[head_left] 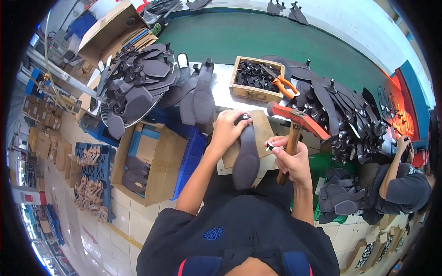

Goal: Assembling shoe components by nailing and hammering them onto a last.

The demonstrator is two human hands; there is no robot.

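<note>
My left hand is closed around the heel end of a dark shoe sole, whose broad toe end points toward my body. Behind it a tan board forms a work surface. In my right hand is a hammer with a wooden handle and a red head, held upright. Between that hand's thumb and fingertips sits a small black heel tip with a pale pin. The hammer and the tip are both apart from the sole.
Beyond my hands stands a wooden box of small black pieces, with orange-handled pliers on its edge. A basket of soles is left, and more soles pile up right. A green conveyor runs behind. A co-worker sits at right.
</note>
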